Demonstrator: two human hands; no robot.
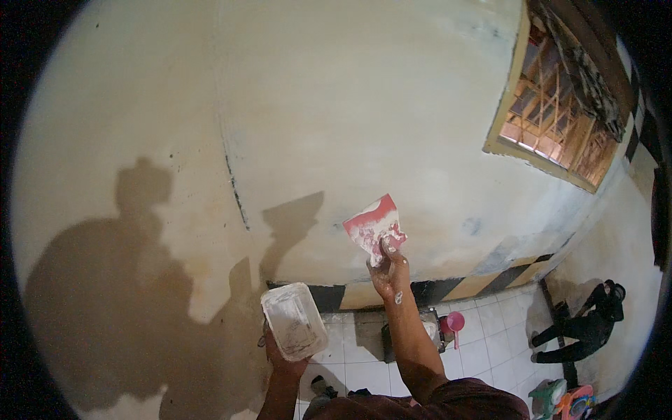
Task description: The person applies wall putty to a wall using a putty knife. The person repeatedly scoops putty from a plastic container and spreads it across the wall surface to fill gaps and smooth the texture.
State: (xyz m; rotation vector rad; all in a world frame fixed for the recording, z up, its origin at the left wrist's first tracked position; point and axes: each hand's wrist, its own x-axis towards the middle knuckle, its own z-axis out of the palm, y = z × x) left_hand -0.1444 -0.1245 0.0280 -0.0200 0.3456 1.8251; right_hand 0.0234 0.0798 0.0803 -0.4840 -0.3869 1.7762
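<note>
My right hand (389, 274) is raised before the wall, fingers closed round a red putty scraper (376, 225). White paste coats much of the scraper's blade, and smears of it mark my fingers and wrist. Lower and to the left, my left hand (285, 358) grips a whitish rectangular plastic tub (295, 320) from below and the side. Dried-looking streaks of paste line the inside of the tub. The pale wall (350, 126) shows a dark vertical crack (234, 183) left of the scraper and patchy whitish areas. I cannot tell whether the scraper touches the wall.
A barred window (556, 115) opens at the upper right. Dark and tan tiles (448, 288) run along the wall's foot. On the white tiled floor (490, 343) stand a dark box-like thing (387, 343) and a pink dipper (455, 322). A person in black (588, 325) is at the right.
</note>
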